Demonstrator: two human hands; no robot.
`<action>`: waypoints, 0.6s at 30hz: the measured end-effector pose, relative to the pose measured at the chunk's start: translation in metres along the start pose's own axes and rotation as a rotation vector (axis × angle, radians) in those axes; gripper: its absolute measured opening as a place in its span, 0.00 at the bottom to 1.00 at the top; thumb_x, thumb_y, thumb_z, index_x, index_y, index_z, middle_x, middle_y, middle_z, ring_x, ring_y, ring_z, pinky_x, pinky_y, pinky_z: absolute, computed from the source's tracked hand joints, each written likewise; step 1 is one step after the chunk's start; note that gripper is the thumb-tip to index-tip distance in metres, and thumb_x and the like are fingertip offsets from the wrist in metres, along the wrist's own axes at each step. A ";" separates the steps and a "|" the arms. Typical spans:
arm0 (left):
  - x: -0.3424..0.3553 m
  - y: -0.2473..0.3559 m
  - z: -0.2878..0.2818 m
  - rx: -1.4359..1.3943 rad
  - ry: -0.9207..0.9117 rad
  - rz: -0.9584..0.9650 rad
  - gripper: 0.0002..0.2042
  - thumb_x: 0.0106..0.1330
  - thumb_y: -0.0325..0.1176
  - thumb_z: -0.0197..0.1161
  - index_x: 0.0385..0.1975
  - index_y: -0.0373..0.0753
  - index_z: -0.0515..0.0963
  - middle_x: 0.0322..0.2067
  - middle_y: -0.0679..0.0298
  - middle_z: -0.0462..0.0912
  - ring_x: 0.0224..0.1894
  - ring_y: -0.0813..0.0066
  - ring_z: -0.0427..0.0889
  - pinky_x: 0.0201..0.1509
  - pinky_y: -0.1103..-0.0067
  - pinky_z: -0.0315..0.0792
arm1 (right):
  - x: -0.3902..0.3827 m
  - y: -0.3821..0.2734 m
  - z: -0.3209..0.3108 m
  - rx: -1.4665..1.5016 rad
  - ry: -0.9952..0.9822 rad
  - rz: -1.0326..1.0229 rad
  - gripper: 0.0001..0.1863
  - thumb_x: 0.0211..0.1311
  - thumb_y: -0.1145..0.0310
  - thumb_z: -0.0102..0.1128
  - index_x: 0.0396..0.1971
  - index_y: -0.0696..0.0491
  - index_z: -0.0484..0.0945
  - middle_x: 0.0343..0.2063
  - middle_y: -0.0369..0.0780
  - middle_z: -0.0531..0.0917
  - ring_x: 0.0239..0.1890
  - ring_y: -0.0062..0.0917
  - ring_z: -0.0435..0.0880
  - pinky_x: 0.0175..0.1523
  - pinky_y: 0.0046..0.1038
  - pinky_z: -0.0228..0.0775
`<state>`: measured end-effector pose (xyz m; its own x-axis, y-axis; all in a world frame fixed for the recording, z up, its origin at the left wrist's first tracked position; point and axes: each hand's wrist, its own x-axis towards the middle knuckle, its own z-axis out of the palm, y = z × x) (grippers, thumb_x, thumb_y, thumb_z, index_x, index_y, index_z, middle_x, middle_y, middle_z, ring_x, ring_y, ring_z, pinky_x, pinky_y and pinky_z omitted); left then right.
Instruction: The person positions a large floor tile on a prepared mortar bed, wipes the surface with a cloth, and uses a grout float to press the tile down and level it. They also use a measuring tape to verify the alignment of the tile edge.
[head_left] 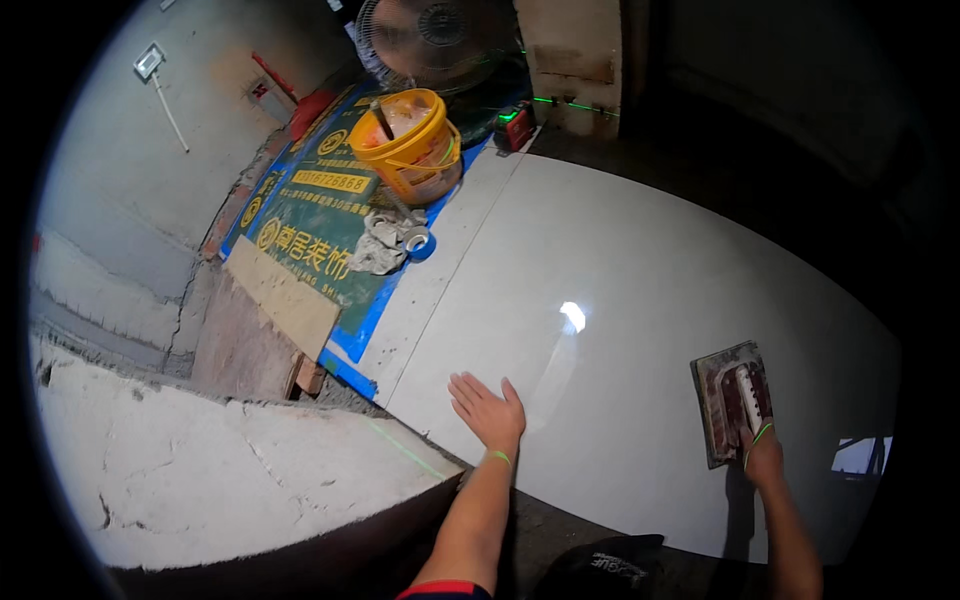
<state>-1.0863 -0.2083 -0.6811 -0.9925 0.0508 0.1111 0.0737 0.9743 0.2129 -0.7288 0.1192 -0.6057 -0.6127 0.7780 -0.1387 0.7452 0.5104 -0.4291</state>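
A large, glossy pale floor tile [620,260] spreads in front of me, reflecting a bright light. My left hand [488,410] lies flat near its left edge, fingers stretched out and holding nothing. Over the right part of the same tile, my right hand [764,452] is wrapped round the handle of a rectangular hand float [718,410]. The float's plate rests on or just above the tile; I cannot tell which. A thin green laser line crosses both wrists.
A red laser level [514,127] stands at the tile's far corner. Left of it are a yellow bucket [425,165] with a tool inside, blue tape [420,243], a dirty rag [376,245] and a board [282,296] on green floor sheeting [350,195]. A fan [430,50] stands behind; a low pale wall [230,470] rises near left.
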 end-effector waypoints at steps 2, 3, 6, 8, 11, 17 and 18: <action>-0.039 -0.026 -0.007 0.040 -0.119 -0.050 0.39 0.70 0.48 0.50 0.69 0.20 0.48 0.72 0.37 0.44 0.76 0.45 0.39 0.77 0.59 0.34 | -0.018 0.012 0.000 0.056 -0.124 0.223 0.25 0.70 0.49 0.54 0.40 0.61 0.70 0.30 0.56 0.81 0.36 0.51 0.82 0.39 0.46 0.72; -0.049 -0.034 -0.009 -0.008 -0.060 -0.005 0.39 0.70 0.48 0.50 0.69 0.20 0.48 0.72 0.37 0.44 0.76 0.45 0.39 0.77 0.59 0.34 | -0.029 0.014 0.002 0.084 -0.112 0.331 0.27 0.70 0.46 0.53 0.39 0.61 0.71 0.28 0.54 0.81 0.34 0.47 0.83 0.37 0.44 0.72; -0.059 -0.047 -0.011 -0.059 0.036 0.096 0.40 0.70 0.47 0.50 0.69 0.19 0.47 0.73 0.37 0.42 0.76 0.44 0.38 0.77 0.59 0.34 | -0.066 0.000 0.004 0.501 -0.198 0.638 0.32 0.69 0.36 0.46 0.28 0.55 0.72 0.16 0.36 0.71 0.16 0.23 0.69 0.21 0.31 0.61; -0.055 -0.046 -0.012 -0.053 -0.047 0.046 0.40 0.69 0.47 0.51 0.69 0.19 0.46 0.72 0.36 0.42 0.76 0.43 0.37 0.77 0.59 0.34 | -0.088 -0.032 -0.003 0.588 -0.156 0.655 0.31 0.70 0.36 0.45 0.29 0.53 0.71 0.15 0.34 0.69 0.13 0.21 0.66 0.18 0.29 0.60; -0.052 -0.044 -0.015 -0.048 -0.054 0.031 0.40 0.69 0.47 0.51 0.69 0.19 0.47 0.72 0.36 0.42 0.76 0.43 0.37 0.77 0.59 0.34 | -0.097 -0.093 -0.048 0.788 -0.168 0.732 0.30 0.70 0.36 0.44 0.26 0.51 0.69 0.12 0.33 0.67 0.09 0.19 0.64 0.14 0.27 0.57; -0.054 -0.044 -0.015 -0.020 -0.064 0.030 0.40 0.69 0.48 0.49 0.69 0.20 0.47 0.72 0.36 0.42 0.76 0.44 0.37 0.78 0.60 0.33 | -0.110 -0.142 -0.115 0.892 0.050 0.281 0.26 0.72 0.39 0.43 0.31 0.50 0.67 0.17 0.32 0.70 0.11 0.16 0.64 0.14 0.20 0.56; -0.054 -0.044 -0.015 -0.018 -0.073 0.026 0.40 0.69 0.48 0.49 0.69 0.20 0.47 0.73 0.36 0.42 0.76 0.44 0.37 0.78 0.60 0.33 | -0.115 -0.142 -0.101 0.982 0.136 0.252 0.25 0.72 0.40 0.43 0.32 0.50 0.67 0.19 0.32 0.71 0.12 0.16 0.65 0.15 0.21 0.56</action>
<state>-1.0346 -0.2575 -0.6819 -0.9946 0.0926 0.0462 0.1008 0.9684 0.2280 -0.7373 -0.0060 -0.4384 -0.3875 0.8875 -0.2493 0.2663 -0.1511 -0.9520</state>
